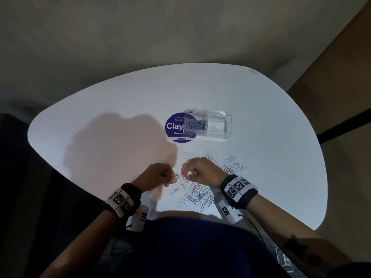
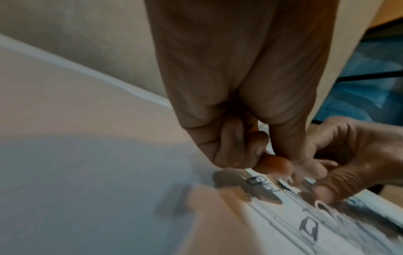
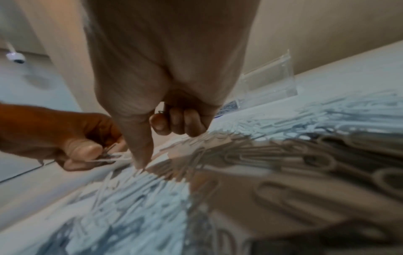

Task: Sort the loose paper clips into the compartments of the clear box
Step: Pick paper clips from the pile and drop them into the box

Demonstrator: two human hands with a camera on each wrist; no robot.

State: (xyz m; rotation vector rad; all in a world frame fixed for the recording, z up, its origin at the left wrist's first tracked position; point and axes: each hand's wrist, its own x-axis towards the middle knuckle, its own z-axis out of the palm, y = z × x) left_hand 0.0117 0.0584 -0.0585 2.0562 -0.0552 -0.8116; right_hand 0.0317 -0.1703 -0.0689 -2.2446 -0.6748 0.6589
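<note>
A clear box (image 1: pixel 219 125) stands at the table's middle; its left compartment holds a heap of small clips (image 1: pixel 195 124) and its right compartment looks bare. Loose paper clips (image 1: pixel 198 192) lie scattered in front of me, with more to the right (image 1: pixel 233 163). My left hand (image 1: pixel 174 178) and right hand (image 1: pixel 185 176) meet fingertip to fingertip just above the pile's left edge. In the right wrist view my left hand (image 3: pixel 76 143) pinches a few clips (image 3: pixel 109 157). My right hand (image 3: pixel 150 143) has its fingers curled, with a bit of wire showing between them.
A round blue sticker (image 1: pixel 173 127) lies partly under the box's left end. The white table (image 1: pixel 100 101) has a curved edge with dim floor beyond it. My dark blue clothing (image 1: pixel 190 247) meets the near edge. A small white object (image 3: pixel 15 57) sits far left.
</note>
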